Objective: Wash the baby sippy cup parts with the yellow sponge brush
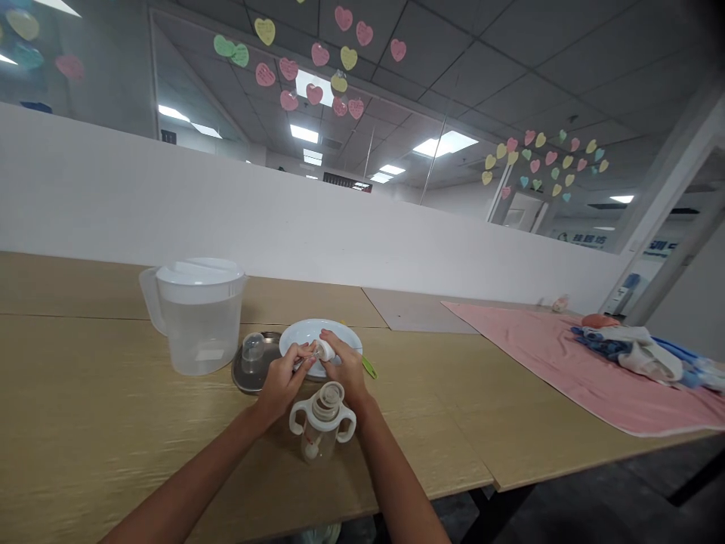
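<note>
My left hand [284, 381] and my right hand [347, 372] meet over a white bowl [303, 326]. Between them is a baby bottle nipple with a white collar [325, 349]. The left fingers pinch its clear end, while the right fingers wrap round the collar. Just below my hands, a clear baby bottle [319, 438] with two white handles stands upright and uncapped on the table. Left of the bowl, a clear dome cap [252, 347] sits on a dark metal tray [245, 384]. A green handle [369, 368] sticks out at the bowl's right side.
A large lidded plastic pitcher [198, 332] holding water stands left of the tray. On the right, a pink cloth [526, 355] covers part of the wooden table [113, 423], with a pile of clothes [646, 351] on it. A white wall [317, 234] runs behind.
</note>
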Available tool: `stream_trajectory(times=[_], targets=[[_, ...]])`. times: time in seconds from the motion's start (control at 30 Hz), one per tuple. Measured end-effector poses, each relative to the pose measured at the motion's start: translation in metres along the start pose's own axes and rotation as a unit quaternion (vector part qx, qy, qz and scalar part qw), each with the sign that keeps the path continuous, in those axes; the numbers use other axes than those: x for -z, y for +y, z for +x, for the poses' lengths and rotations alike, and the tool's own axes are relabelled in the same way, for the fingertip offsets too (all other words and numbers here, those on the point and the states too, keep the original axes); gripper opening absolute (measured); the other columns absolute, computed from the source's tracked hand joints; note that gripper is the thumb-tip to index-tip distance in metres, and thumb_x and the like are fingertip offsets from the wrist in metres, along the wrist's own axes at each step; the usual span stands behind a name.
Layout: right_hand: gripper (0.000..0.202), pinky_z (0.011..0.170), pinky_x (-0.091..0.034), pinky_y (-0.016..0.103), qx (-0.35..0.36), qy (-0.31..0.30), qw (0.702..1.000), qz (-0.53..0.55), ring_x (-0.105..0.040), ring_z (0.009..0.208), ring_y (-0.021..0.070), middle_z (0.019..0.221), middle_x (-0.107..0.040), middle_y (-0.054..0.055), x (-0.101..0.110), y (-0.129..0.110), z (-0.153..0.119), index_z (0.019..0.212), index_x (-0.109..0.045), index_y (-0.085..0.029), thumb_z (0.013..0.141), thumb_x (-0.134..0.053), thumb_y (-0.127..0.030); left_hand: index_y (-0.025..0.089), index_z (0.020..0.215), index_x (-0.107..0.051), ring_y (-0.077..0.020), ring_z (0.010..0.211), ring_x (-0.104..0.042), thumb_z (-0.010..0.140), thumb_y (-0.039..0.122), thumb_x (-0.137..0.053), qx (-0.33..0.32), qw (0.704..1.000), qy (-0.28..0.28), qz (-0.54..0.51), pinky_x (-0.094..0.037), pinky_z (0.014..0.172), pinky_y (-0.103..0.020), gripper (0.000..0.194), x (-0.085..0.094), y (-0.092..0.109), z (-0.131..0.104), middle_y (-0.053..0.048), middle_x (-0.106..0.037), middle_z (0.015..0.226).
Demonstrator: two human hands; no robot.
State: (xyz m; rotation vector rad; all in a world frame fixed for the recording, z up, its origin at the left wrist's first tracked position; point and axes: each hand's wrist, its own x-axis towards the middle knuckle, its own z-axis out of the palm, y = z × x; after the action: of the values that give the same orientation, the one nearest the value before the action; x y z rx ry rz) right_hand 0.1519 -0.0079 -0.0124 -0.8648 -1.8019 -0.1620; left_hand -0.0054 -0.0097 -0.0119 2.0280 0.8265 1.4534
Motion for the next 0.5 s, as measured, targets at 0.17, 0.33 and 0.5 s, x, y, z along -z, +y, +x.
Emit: stream_trajectory(times=[0.17, 0.33, 0.5], targets=[[0.035, 0.093, -0.044, 0.037, -0.032, 0.052, 0.996, -0.071, -0.055, 0.107, 0.0205, 0.113, -0.061, 0.010, 0.005, 0.010, -0.004, 0.113, -0.054, -0.018, 0.079, -0.051, -0.022, 0.019, 0.106, -0.052, -0.0229, 0.109, -0.057, 0.087, 0.040, -0.044, -0.018, 0.999, -0.019, -0.019, -0.048, 0.090, -0.037, 0.030, 0.000, 0.002, 0.000, -0.010, -0.062, 0.115], [0.032, 0.076, -0.047, 0.035, -0.164, 0.274, 0.937, -0.144, -0.058, 0.083, 0.0211, 0.088, -0.060, 0.009, 0.022, 0.010, 0.004, 0.094, -0.054, -0.015, 0.072, -0.062, -0.037, 0.016, 0.113, -0.052, -0.0259, 0.103, -0.060, 0.089, 0.045, -0.034, -0.156, 0.987, 0.011, -0.046, -0.048, 0.089, -0.040, 0.042, 0.010, 0.017, -0.012, -0.010, -0.065, 0.107], [0.036, 0.071, -0.044, 0.032, -0.215, 0.273, 0.924, -0.160, -0.056, 0.077, 0.0199, 0.084, -0.060, 0.008, 0.027, 0.006, 0.005, 0.101, -0.054, -0.013, 0.079, -0.052, -0.041, 0.014, 0.105, -0.057, -0.0277, 0.095, -0.061, 0.081, 0.051, -0.041, -0.333, 0.940, -0.013, 0.077, -0.040, 0.095, -0.047, 0.047, 0.010, 0.032, -0.020, -0.013, -0.067, 0.099]])
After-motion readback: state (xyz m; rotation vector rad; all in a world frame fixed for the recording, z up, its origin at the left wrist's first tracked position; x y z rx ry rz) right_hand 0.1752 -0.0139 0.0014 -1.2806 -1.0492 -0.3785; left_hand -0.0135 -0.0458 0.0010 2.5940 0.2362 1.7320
